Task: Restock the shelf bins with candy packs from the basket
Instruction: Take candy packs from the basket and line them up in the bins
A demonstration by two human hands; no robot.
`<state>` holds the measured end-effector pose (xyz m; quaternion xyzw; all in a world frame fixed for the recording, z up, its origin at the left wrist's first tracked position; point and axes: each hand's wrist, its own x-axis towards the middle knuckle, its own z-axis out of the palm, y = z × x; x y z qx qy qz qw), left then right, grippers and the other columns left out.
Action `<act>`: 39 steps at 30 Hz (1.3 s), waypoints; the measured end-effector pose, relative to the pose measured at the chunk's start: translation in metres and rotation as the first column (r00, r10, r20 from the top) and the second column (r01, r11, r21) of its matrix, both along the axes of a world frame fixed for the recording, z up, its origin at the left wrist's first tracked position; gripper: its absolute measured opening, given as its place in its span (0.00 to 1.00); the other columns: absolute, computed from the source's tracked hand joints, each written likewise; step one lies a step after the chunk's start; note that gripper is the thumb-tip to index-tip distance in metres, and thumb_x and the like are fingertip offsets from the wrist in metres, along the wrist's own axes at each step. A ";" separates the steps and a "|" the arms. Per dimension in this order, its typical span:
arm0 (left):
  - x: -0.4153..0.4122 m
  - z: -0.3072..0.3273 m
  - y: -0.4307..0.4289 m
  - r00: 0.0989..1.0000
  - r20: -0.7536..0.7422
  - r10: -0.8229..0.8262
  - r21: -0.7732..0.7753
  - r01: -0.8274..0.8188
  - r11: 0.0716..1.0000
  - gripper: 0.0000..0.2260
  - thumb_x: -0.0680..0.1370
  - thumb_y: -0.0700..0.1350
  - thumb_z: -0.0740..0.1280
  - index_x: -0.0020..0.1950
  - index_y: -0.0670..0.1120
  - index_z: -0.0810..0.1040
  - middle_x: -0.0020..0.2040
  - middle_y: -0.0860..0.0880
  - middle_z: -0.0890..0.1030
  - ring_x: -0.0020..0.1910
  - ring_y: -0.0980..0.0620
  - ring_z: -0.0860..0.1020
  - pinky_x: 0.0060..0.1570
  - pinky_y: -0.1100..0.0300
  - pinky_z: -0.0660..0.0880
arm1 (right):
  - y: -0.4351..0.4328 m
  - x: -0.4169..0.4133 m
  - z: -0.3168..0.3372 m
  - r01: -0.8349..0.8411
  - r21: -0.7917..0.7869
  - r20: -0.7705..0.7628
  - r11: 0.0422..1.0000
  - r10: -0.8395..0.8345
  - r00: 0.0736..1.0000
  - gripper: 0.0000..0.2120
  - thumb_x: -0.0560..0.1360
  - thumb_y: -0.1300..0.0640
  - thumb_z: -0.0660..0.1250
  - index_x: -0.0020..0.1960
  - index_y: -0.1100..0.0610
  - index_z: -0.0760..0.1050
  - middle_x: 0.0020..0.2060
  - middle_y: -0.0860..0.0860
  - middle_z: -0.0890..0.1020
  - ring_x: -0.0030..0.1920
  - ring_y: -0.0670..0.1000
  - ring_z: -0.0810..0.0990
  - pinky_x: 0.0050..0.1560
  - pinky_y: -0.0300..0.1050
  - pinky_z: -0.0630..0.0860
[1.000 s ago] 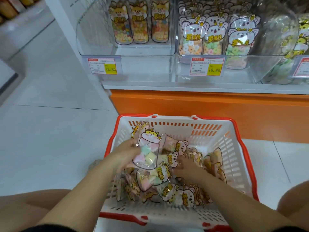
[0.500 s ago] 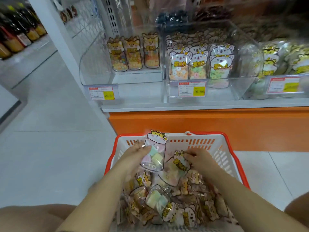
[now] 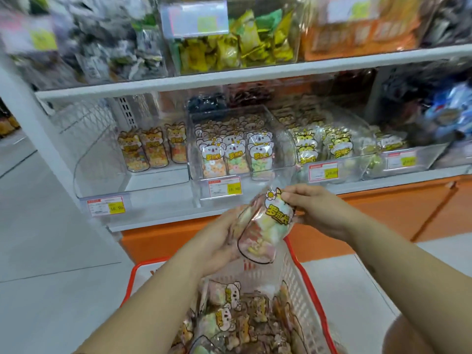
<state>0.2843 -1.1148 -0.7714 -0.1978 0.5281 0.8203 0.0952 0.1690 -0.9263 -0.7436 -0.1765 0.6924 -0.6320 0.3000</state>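
I hold a clear candy pack with yellow lettering and pastel sweets, raised above the white, red-rimmed basket. My left hand grips its lower left side. At the pack's top right corner my right hand pinches it. More candy packs lie piled in the basket. On the bottom shelf stand clear bins: a left bin with three fox packs at its back, a middle bin full of koala packs, and a right bin with tiger packs.
An orange plinth runs under the bottom shelf. The white shelf above carries bins of green, orange and dark wrapped sweets. Price tags hang on the bin fronts. Grey floor tiles spread to the left. A knee shows at the lower right.
Both hands have lifted packs out of the basket and come together at shelf-base height. The view has tilted up, so the upper shelf now shows.
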 end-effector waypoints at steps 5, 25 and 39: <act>-0.024 0.061 0.016 0.980 -0.059 -0.188 0.025 0.190 0.981 0.31 0.78 0.69 0.55 0.63 0.49 0.84 0.64 0.43 0.81 0.64 0.42 0.79 0.71 0.38 0.66 | 0.009 -0.025 0.033 0.016 -0.006 -0.095 1.000 -0.016 0.995 0.06 0.80 0.59 0.65 0.46 0.57 0.79 0.38 0.51 0.81 0.37 0.46 0.79 0.39 0.41 0.76; -0.244 0.110 0.081 0.886 -0.402 -0.232 -0.866 -0.286 0.410 0.19 0.75 0.58 0.70 0.51 0.42 0.81 0.45 0.44 0.83 0.45 0.45 0.81 0.47 0.51 0.77 | 0.071 -0.187 0.096 0.507 -0.017 -0.807 0.862 -0.311 0.501 0.05 0.79 0.55 0.67 0.51 0.53 0.82 0.38 0.41 0.80 0.42 0.43 0.78 0.47 0.41 0.73; -0.272 0.092 0.073 0.910 0.193 -0.367 -0.917 0.035 -0.397 0.19 0.74 0.56 0.72 0.63 0.60 0.73 0.50 0.58 0.81 0.56 0.54 0.79 0.66 0.51 0.64 | 0.073 -0.215 0.060 0.435 0.624 -0.764 0.649 0.392 0.512 0.07 0.80 0.55 0.63 0.46 0.46 0.78 0.43 0.46 0.79 0.51 0.54 0.78 0.51 0.47 0.70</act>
